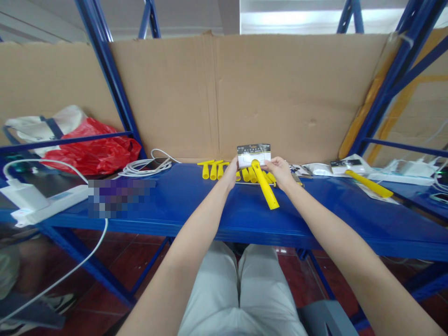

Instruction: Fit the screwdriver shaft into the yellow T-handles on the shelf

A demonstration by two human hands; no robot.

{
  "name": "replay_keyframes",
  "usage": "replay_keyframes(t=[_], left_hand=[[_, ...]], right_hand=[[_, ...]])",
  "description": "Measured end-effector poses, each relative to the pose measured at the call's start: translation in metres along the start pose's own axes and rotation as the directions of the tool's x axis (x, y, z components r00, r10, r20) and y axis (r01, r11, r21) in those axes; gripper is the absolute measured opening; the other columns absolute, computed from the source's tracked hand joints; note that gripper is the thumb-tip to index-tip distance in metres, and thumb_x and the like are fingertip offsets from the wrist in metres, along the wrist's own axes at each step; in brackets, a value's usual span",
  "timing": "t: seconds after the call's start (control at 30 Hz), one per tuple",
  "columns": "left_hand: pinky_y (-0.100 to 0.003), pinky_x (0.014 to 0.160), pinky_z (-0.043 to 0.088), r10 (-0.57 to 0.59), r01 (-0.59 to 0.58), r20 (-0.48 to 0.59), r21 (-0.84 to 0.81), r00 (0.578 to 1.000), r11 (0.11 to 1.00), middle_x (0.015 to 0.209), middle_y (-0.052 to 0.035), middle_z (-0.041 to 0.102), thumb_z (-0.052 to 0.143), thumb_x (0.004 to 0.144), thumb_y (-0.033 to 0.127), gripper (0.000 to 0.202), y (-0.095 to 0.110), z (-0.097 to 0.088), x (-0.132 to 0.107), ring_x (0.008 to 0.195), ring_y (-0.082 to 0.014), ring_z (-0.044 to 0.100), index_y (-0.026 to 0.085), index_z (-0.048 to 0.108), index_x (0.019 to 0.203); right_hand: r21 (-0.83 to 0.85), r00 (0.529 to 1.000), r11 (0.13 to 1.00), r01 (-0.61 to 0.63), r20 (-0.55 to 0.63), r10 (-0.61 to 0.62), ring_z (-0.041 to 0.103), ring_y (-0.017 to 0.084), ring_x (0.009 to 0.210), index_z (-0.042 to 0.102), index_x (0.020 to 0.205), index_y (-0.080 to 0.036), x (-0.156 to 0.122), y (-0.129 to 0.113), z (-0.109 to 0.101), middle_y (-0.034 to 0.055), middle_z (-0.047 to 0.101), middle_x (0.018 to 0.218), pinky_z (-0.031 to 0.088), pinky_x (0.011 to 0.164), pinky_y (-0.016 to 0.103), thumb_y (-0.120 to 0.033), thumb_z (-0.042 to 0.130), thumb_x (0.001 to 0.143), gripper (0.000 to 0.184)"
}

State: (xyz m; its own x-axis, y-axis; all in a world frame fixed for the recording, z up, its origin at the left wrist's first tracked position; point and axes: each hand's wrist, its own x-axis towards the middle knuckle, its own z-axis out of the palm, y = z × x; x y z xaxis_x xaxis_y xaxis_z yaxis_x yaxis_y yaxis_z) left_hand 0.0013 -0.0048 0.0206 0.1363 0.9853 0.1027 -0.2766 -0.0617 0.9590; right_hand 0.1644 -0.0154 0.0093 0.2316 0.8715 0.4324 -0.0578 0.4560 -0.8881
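Observation:
Both my hands hold up a yellow plastic tool (265, 186) with a printed card (254, 154) at its head, over the blue shelf (196, 205). My left hand (231, 173) pinches the card's left edge. The right edge is gripped by my right hand (280, 171). The yellow handle points down toward me. Behind the hands lies a row of several more yellow tools (213, 169) on the shelf.
Another packaged yellow tool (369, 185) lies at the right by white chargers and a power strip (402, 176). A coiled white cable (145, 166), a red bag (93, 151) and a white adapter (24, 198) sit left. Cardboard (245, 93) backs the shelf.

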Motion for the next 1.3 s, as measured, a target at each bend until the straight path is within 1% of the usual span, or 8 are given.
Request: replay_keyframes(t=[0.13, 0.3, 0.4, 0.57, 0.77, 1.03, 1.13, 1.3], left_hand=[[-0.047, 0.101, 0.044, 0.021, -0.021, -0.002, -0.046, 1.000, 0.999, 0.115, -0.0087, 0.073, 0.056, 0.086, 0.057, 0.039, 0.002, 0.003, -0.006, 0.129, -0.0301, 0.052, 0.024, 0.071, 0.102], [-0.034, 0.089, 0.055, 0.018, -0.020, -0.019, -0.106, 1.000, 0.994, 0.098, -0.0100, 0.074, 0.075, 0.078, 0.019, 0.023, 0.003, 0.008, -0.010, 0.101, -0.0214, 0.068, 0.016, 0.070, 0.100], [-0.031, 0.083, 0.059, -0.001, -0.011, -0.071, -0.166, 0.997, 0.986, 0.098, -0.0093, 0.073, 0.070, 0.073, -0.001, 0.034, 0.004, 0.010, -0.011, 0.090, -0.0176, 0.070, 0.014, 0.066, 0.103], [-0.029, 0.070, 0.063, -0.050, 0.000, -0.322, -0.154, 0.945, 0.988, 0.117, -0.0107, 0.064, 0.064, 0.071, -0.009, 0.067, 0.004, 0.009, -0.011, 0.090, -0.0185, 0.071, 0.020, 0.050, 0.130], [-0.030, 0.070, 0.063, -0.064, 0.024, -0.325, -0.126, 0.943, 0.992, 0.118, -0.0097, 0.061, 0.057, 0.074, -0.010, 0.069, 0.008, 0.008, -0.014, 0.092, -0.0192, 0.070, 0.023, 0.048, 0.133], [-0.032, 0.071, 0.062, -0.051, 0.011, -0.318, -0.127, 0.947, 0.992, 0.118, -0.0085, 0.062, 0.058, 0.071, -0.010, 0.069, 0.003, 0.006, -0.009, 0.093, -0.0210, 0.071, 0.025, 0.053, 0.130], [-0.032, 0.072, 0.062, -0.054, 0.005, -0.315, -0.154, 0.948, 0.988, 0.116, -0.0073, 0.063, 0.061, 0.069, -0.010, 0.070, 0.002, 0.005, -0.008, 0.093, -0.0208, 0.071, 0.026, 0.054, 0.129], [-0.031, 0.071, 0.062, -0.054, 0.027, -0.309, -0.092, 0.950, 0.995, 0.115, -0.0086, 0.064, 0.058, 0.071, -0.008, 0.070, 0.003, 0.006, -0.009, 0.087, -0.0188, 0.072, 0.025, 0.050, 0.132]], right_hand=[[0.033, 0.998, 0.999, -0.043, -0.044, 0.044, 0.072, 0.017, 0.075, 0.044, 0.068, -0.023, 0.000, -0.003, -0.001, -0.0014, 0.067, 0.068, 0.059, 0.076, 0.029, -0.022, 0.071, 0.074, 0.028], [0.035, 0.994, 0.994, -0.101, -0.041, 0.102, 0.070, 0.015, 0.068, 0.043, 0.067, -0.023, 0.002, -0.001, -0.003, -0.0018, 0.065, 0.066, 0.060, 0.074, 0.029, -0.017, 0.070, 0.071, 0.028], [0.020, 0.994, 0.994, -0.109, -0.026, 0.109, 0.069, 0.016, 0.068, 0.043, 0.067, -0.023, 0.003, 0.006, -0.002, -0.0017, 0.063, 0.066, 0.060, 0.075, 0.031, -0.018, 0.074, 0.067, 0.032], [-0.124, 0.997, 0.990, -0.071, -0.041, 0.066, 0.068, 0.018, 0.079, 0.049, 0.074, -0.023, 0.002, 0.017, 0.000, 0.0002, 0.064, 0.081, 0.058, 0.083, 0.038, -0.024, 0.080, 0.059, 0.035], [-0.399, 0.992, 0.917, -0.002, -0.119, -0.049, 0.060, 0.018, 0.088, 0.049, 0.073, -0.022, -0.003, 0.016, -0.001, -0.0013, 0.059, 0.082, 0.051, 0.091, 0.037, -0.022, 0.075, 0.060, 0.030], [-0.464, 0.976, 0.873, 0.151, 0.212, -0.056, 0.060, 0.017, 0.082, 0.050, 0.079, -0.022, -0.008, 0.016, 0.003, -0.0003, 0.060, 0.082, 0.050, 0.087, 0.037, -0.032, 0.077, 0.065, 0.032], [-0.549, 0.934, 0.793, 0.264, 0.352, -0.067, 0.062, 0.019, 0.090, 0.053, 0.090, -0.022, -0.009, 0.017, 0.002, 0.0014, 0.063, 0.091, 0.049, 0.090, 0.038, -0.023, 0.077, 0.063, 0.036], [-0.642, 0.845, 0.596, 0.482, 0.520, -0.123, 0.062, 0.022, 0.100, 0.056, 0.100, -0.023, -0.010, 0.016, 0.001, 0.0042, 0.066, 0.101, 0.048, 0.091, 0.039, -0.011, 0.059, 0.075, 0.029]])
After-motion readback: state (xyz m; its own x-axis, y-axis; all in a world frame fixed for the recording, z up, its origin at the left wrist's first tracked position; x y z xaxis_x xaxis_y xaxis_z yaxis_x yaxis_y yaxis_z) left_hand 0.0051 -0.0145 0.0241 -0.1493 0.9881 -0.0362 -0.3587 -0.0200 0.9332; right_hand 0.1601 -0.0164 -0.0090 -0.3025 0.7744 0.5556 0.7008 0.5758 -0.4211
